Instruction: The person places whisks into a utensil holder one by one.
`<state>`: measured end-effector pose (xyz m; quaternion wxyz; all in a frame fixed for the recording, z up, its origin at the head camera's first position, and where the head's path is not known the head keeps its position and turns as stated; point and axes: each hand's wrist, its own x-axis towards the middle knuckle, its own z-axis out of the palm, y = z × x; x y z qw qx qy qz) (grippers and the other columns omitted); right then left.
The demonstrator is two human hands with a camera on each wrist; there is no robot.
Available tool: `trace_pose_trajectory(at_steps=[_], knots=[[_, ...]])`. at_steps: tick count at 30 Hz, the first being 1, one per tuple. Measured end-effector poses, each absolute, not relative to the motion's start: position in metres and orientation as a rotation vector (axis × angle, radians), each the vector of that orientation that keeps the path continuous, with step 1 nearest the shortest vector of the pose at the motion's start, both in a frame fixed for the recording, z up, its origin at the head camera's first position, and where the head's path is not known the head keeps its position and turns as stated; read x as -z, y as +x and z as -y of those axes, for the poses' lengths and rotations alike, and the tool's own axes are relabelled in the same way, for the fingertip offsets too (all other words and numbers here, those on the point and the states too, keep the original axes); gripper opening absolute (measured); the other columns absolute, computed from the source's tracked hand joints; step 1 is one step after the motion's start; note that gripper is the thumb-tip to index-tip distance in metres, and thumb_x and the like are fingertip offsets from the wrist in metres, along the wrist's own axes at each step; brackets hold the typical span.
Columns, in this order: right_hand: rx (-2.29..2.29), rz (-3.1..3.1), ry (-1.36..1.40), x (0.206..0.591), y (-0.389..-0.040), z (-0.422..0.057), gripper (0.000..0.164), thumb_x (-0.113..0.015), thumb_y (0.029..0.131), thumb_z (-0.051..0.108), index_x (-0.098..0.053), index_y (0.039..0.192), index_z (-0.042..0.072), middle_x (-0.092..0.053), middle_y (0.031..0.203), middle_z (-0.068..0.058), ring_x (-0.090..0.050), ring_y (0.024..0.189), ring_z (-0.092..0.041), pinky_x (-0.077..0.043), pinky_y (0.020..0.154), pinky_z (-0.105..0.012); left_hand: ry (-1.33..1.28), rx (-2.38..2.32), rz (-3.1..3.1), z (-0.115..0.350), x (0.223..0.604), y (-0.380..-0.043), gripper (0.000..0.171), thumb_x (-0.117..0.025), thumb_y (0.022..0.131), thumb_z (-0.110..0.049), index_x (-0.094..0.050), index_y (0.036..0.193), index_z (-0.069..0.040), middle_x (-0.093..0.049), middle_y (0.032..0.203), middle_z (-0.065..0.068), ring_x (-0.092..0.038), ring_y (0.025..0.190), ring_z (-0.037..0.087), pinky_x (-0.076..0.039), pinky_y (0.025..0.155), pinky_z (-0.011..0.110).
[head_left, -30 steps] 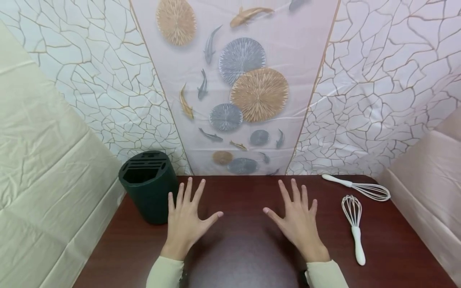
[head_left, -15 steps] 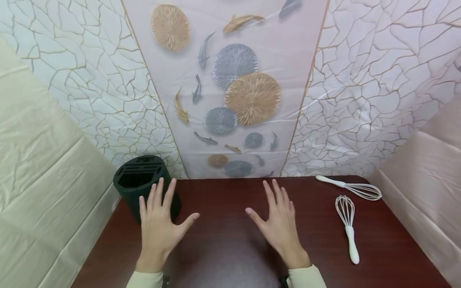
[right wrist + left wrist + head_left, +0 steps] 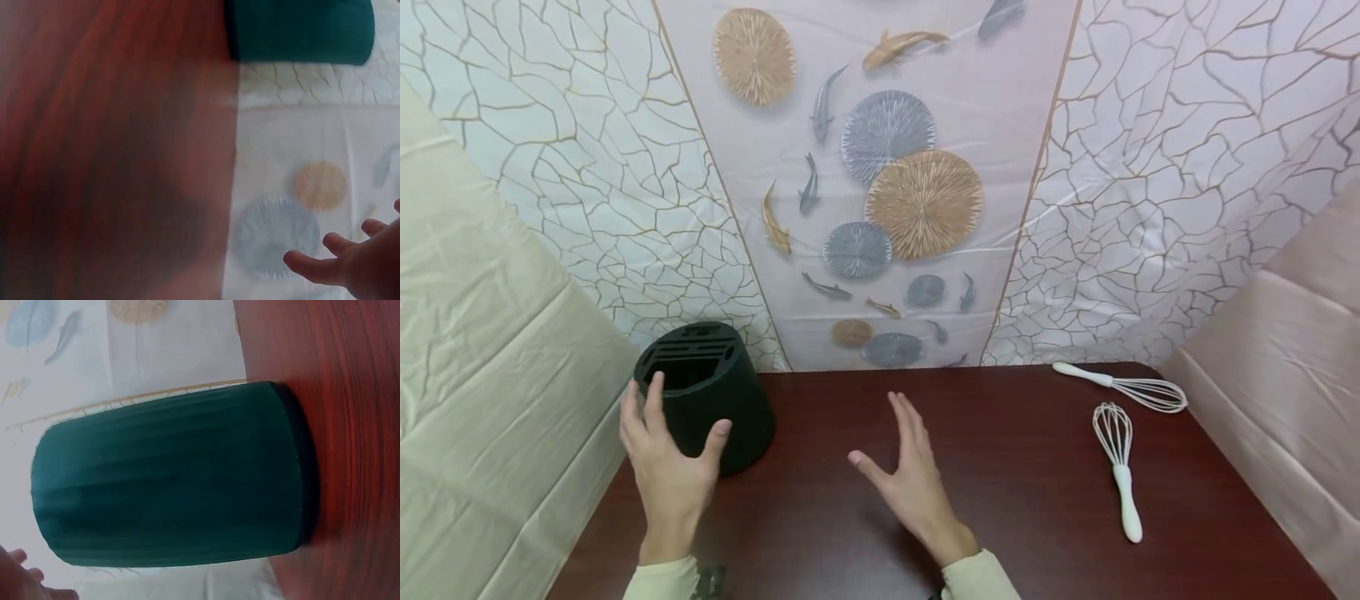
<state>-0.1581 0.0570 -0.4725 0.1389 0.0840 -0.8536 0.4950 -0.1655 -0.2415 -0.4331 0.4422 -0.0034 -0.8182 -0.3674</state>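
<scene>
The dark green holder [image 3: 733, 396] stands upright at the back left of the counter [image 3: 1000, 475], just beyond my left hand [image 3: 670, 475], the nearer one. My right hand [image 3: 913, 483] hangs further right. Each thumb is apart from its fingers, gripping nothing.

**No readable text in any view**

No word, label, brand, number or sign can be read on the dark green holder [image 3: 741, 421], the 2 white whisks [image 3: 1122, 478] or the bench [image 3: 1007, 483]; the backdrop [image 3: 850, 196] shows printed pictures only.
</scene>
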Motion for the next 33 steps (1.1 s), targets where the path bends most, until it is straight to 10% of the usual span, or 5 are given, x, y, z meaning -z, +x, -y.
trace_pose_trajectory(at_steps=[7, 17, 25, 33], knots=[[-1.608, 2.420, 0.313, 0.480, -0.157, -0.025, 0.102, -0.081, 0.089, 0.054, -0.020, 0.168, 0.033, -0.019, 0.174, 0.001, -0.026, 0.157, -0.032, -0.036, 0.115, -0.065, 0.102, 1.247, 1.970, 0.261, 0.434, -0.172, 0.093, -0.072, 0.095, -0.051, -0.018, 0.169, -0.036, -0.016, 0.175, 0.000, -0.014, 0.160, 0.022, -0.013, 0.125, 0.065], [-1.722, 2.394, 0.330, 0.480, -0.166, 0.009, 0.102, -0.078, 0.091, 0.057, -0.016, 0.169, 0.034, -0.014, 0.175, 0.001, -0.021, 0.159, -0.032, -0.034, 0.117, -0.065, 0.149, 1.638, 1.917, 0.294, 0.442, -0.195, 0.069, -0.046, 0.110, -0.035, -0.014, 0.170, -0.026, -0.017, 0.175, 0.011, -0.016, 0.161, 0.025, -0.013, 0.130, 0.039], [-1.758, 2.481, 0.424, 0.479, -0.181, 0.037, 0.101, -0.076, 0.093, 0.058, -0.012, 0.168, 0.039, -0.017, 0.174, 0.005, -0.032, 0.154, -0.026, -0.037, 0.117, -0.058, 0.082, 1.745, 1.890, 0.314, 0.447, -0.214, 0.057, -0.039, 0.112, -0.034, -0.026, 0.168, -0.035, -0.022, 0.175, 0.004, -0.023, 0.158, 0.021, -0.017, 0.129, 0.047], [-1.870, 2.592, 0.524, 0.485, -0.198, 0.054, 0.095, -0.072, 0.097, 0.055, -0.011, 0.168, 0.040, -0.019, 0.172, 0.003, -0.032, 0.154, -0.026, -0.036, 0.118, -0.058, -0.085, 1.480, 1.950, 0.322, 0.453, -0.222, 0.055, -0.049, 0.107, -0.020, -0.044, 0.162, -0.026, -0.037, 0.169, -0.001, -0.036, 0.151, 0.015, -0.027, 0.119, 0.027]])
